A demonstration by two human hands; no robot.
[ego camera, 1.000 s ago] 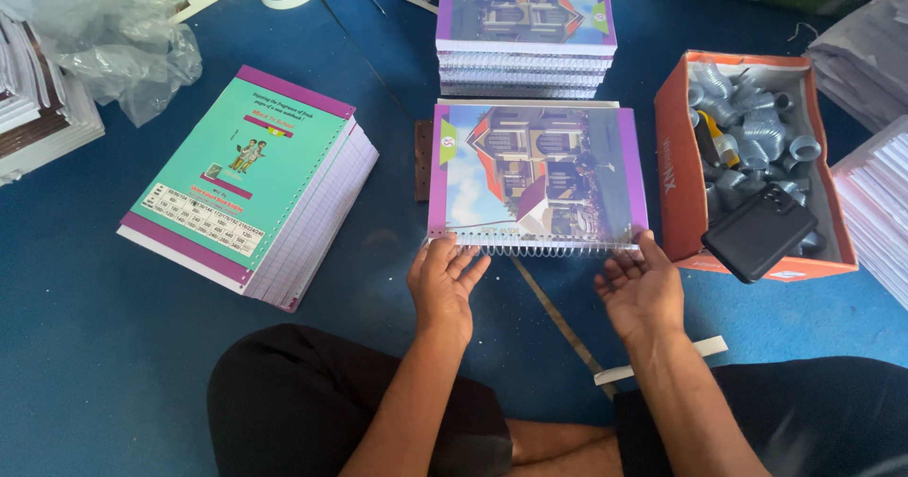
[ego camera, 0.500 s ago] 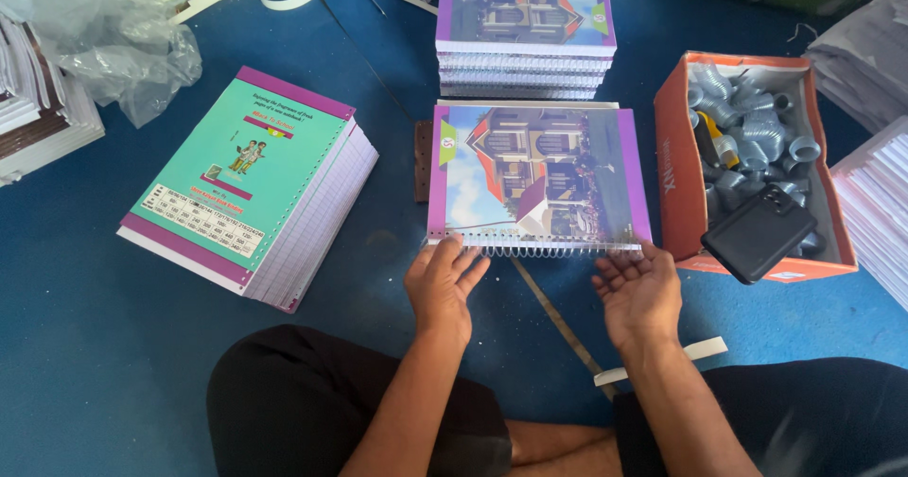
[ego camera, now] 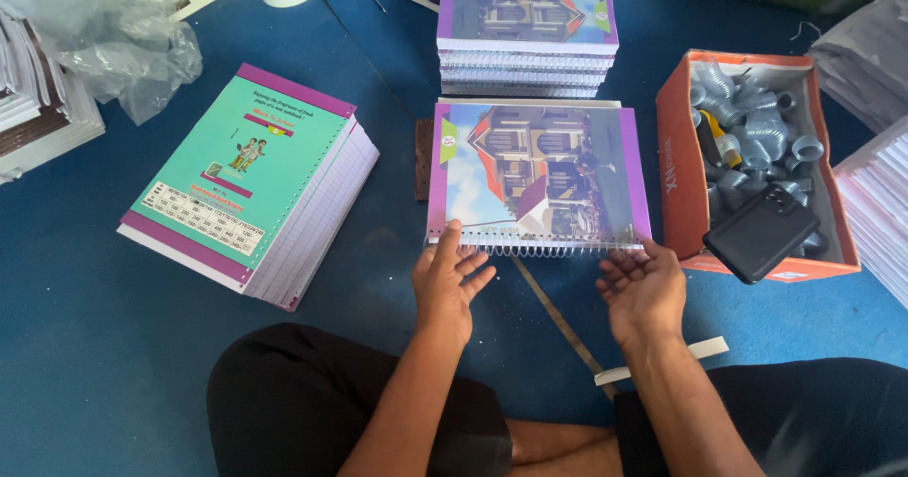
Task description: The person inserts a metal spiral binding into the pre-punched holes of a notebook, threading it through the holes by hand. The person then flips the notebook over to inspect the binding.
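Note:
A spiral-bound notebook (ego camera: 537,173) with a house picture on its cover lies on the blue floor in front of me, its wire coil along the near edge. My left hand (ego camera: 450,278) rests with fingertips on the coil's left end, fingers apart. At the coil's right end my right hand (ego camera: 645,288) hovers palm up with fingers spread. Neither hand holds anything.
A stack of finished notebooks (ego camera: 526,33) lies just beyond. A thick pile of teal-covered unbound pages (ego camera: 248,179) sits to the left. An orange box (ego camera: 677,165) of grey wire coils, with a black phone (ego camera: 760,231) on top, stands at right. Crumpled plastic (ego camera: 104,33) lies far left.
Both hands have shifted slightly at the coil edge; the right hand has turned palm up and opened, and the left fingers have spread over the coil.

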